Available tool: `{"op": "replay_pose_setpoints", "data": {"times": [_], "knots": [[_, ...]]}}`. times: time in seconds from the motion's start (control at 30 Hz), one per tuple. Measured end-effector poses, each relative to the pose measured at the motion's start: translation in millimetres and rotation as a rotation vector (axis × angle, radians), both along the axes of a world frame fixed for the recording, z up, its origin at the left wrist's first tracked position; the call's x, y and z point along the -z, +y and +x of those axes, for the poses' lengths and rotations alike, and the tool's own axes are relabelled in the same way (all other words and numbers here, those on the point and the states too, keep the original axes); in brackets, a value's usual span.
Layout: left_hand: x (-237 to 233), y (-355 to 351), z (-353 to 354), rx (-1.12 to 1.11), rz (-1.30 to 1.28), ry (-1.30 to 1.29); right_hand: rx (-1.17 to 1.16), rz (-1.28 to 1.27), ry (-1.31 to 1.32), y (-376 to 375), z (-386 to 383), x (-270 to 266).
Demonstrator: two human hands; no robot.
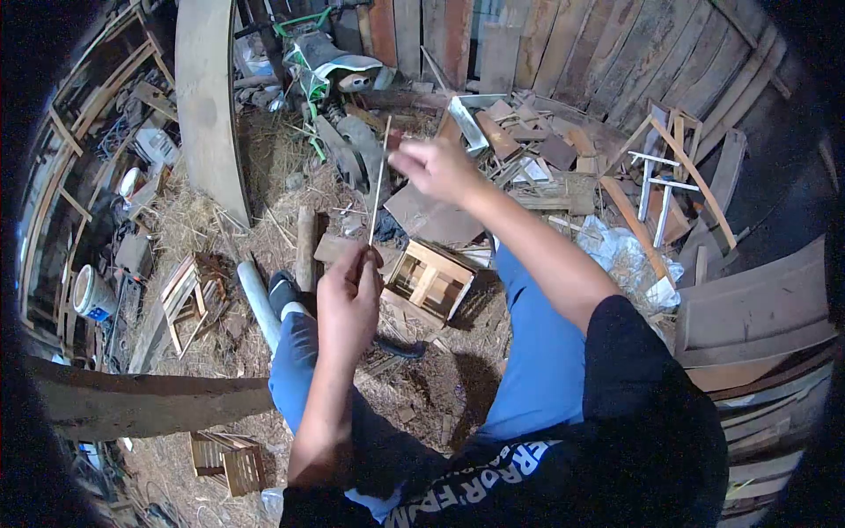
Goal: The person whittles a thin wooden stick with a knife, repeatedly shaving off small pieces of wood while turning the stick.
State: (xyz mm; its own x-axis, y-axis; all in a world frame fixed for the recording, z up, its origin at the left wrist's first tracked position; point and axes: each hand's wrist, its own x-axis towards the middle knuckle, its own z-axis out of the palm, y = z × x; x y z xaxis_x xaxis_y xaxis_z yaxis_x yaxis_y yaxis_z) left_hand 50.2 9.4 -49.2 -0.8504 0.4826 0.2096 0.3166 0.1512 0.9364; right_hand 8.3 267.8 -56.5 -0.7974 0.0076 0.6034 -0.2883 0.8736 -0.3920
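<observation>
My left hand is closed around the lower end of a thin wooden stick, which points up and away from me. Close to the stick's upper end, my right hand is closed on a small reddish-brown piece that looks like sandpaper. The right fingers are slightly blurred, so whether the piece touches the stick is hard to tell. Below the hands, between my legs, a small slatted wooden crate rests on boards on the ground.
Scrap boards are heaped ahead near a plank wall. Small slatted wooden frames lie at left and lower left. A white bucket stands at far left. A wide board leans upright, and straw covers the ground.
</observation>
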Motion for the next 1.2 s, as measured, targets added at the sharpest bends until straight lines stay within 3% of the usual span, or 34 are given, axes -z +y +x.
{"op": "replay_pose_setpoints", "data": {"times": [0.03, 0.1, 0.2, 0.23, 0.4, 0.47, 0.53, 0.67, 0.7, 0.83, 0.93, 0.97, 1.07, 1.1, 1.2], "knots": [[1, 2, 0, -0.028, -0.005, 0.113, -0.077, 0.065, 0.035, -11, 12, 2], [-5, 0, -4, -0.037, 0.016, -0.031, -0.278, 0.139, 0.003, -21, 25, 4], [2, -7, -7, 0.01, 0.022, -0.172, 0.134, -0.345, 0.011, 18, -25, 30], [9, -7, -8, 0.034, 0.076, -0.197, 0.204, -0.349, -0.146, 38, -27, 17], [17, -7, -21, 0.117, 0.142, -0.435, -0.027, -0.835, -0.226, 30, -24, 51], [19, -6, -24, 0.156, 0.178, -0.428, -0.094, -0.737, -0.236, 12, -11, 35], [5, -2, -18, 0.164, 0.172, -0.405, -0.082, -0.431, -0.172, -7, 1, 8], [10, -2, -26, 0.183, 0.174, -0.4, -0.099, -0.618, -0.192, -9, -9, 20], [9, 1, -25, 0.156, 0.15, -0.365, -0.052, -0.469, -0.103, -10, -12, 28], [7, -4, -28, 0.128, 0.17, -0.396, -0.161, 0.019, -0.188, -33, 14, 5], [9, -7, -28, 0.091, 0.152, -0.35, -0.011, -0.268, -0.223, -19, -2, -1], [11, -6, -26, 0.083, 0.145, -0.325, 0.055, -0.158, -0.256, -10, -7, -2], [4, -4, -19, -0.001, 0.044, -0.244, -0.09, 0.17, -0.206, -25, 18, 3], [3, -6, -20, 0.037, 0.061, -0.248, -0.185, 0.135, -0.021, -31, 21, 8], [5, -10, -19, 0.059, 0.09, -0.3, 0.047, -0.118, -0.219, -5, -6, -3]]}}
